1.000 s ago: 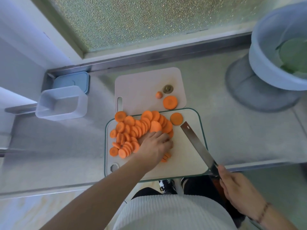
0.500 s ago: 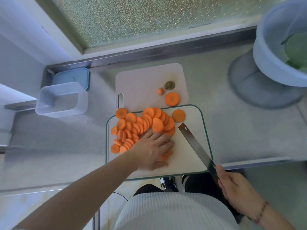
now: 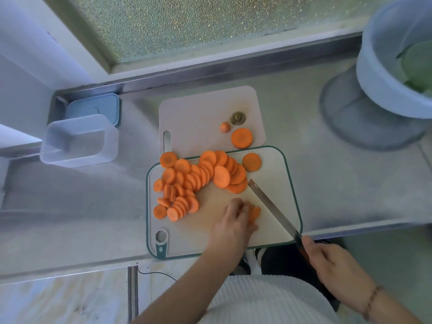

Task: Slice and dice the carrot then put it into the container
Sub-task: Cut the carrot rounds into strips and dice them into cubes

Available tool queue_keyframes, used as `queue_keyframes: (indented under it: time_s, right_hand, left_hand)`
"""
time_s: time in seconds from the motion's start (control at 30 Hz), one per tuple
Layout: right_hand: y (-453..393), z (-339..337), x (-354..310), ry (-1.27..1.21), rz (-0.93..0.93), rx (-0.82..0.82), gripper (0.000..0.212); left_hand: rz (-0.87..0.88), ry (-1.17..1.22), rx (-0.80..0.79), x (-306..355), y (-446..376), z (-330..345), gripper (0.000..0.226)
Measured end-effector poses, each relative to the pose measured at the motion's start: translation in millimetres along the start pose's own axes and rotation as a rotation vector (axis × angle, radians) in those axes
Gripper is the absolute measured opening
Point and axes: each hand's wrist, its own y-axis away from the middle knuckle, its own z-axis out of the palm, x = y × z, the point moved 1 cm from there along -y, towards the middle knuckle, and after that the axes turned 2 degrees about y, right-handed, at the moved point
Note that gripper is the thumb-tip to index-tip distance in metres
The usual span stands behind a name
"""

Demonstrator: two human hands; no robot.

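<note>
Two boards (image 3: 219, 235) overlapped on the counter, near one heaped with carrot rounds (image 3: 198, 178). Sat well apart at far left, empty, lid off: container (image 3: 78, 141). Gripped by right hand (image 3: 327, 260) at the handle, blade slanting across the board: knife (image 3: 271, 206). Rested curled over a small stack of slices (image 3: 253, 213) near the board's middle, pressing them together: left hand (image 3: 233, 220). Slicing judged done, dicing starting. Called for next: blade brought over the held stack, fingertips tucked back.

Orange carrot slices (image 3: 201, 178); teal-edged board (image 3: 289, 174); blue lid (image 3: 93, 107).
</note>
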Motion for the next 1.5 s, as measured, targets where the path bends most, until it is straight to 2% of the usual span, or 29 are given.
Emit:
queue_keyframes:
  time_s: [0.07,0.2,0.37,0.53,0.67,0.87,0.97,1.13,1.3,1.5]
  right_hand:
    - [0.5,-0.7,-1.3,0.026,-0.010,0.003,0.059]
    - [2.5,-0.8,1.3,0.034,-0.018,0.014,0.064]
    - [5.7,5.7,2.2,0.051,-0.013,0.045,0.067]
    - [9.6,15.5,-3.8,0.065,-0.048,-0.037,0.058]
    - [10.5,12.4,-5.8,0.067,-0.053,-0.022,0.059]
    - [18.0,9.0,-0.5,0.101,-0.079,-0.042,0.071]
    - [20.5,11.3,1.2,0.127,-0.089,-0.059,0.078]
    - [22.0,12.5,-2.1,0.153,-0.054,-0.085,0.062]
    - [8.7,21.2,-4.6,0.209,-0.076,-0.100,0.071]
    - [-9.9,13.9,-23.0,0.139,-0.144,-0.089,0.057]
  left_hand:
    - [-0.014,-0.038,0.007,5.9,1.9,1.4,0.053]
    - [0.075,-0.142,0.005,-4.8,4.5,-10.6,0.058]
    - [0.275,-0.048,-0.027,-27.2,5.7,-11.0,0.045]
    - [0.270,0.065,-0.025,-15.6,9.3,-2.3,0.033]
    - [0.233,0.059,0.025,-16.7,14.3,0.4,0.035]
    - [0.422,0.037,0.064,-26.8,9.8,-6.9,0.021]
    - [0.404,0.067,0.093,-27.8,10.5,-4.6,0.016]
    - [0.374,0.095,0.142,-21.2,11.2,2.3,0.015]
    - [0.378,0.126,0.132,-22.3,9.8,3.8,0.013]
    - [0.366,0.114,0.156,-22.4,11.1,1.2,0.013]
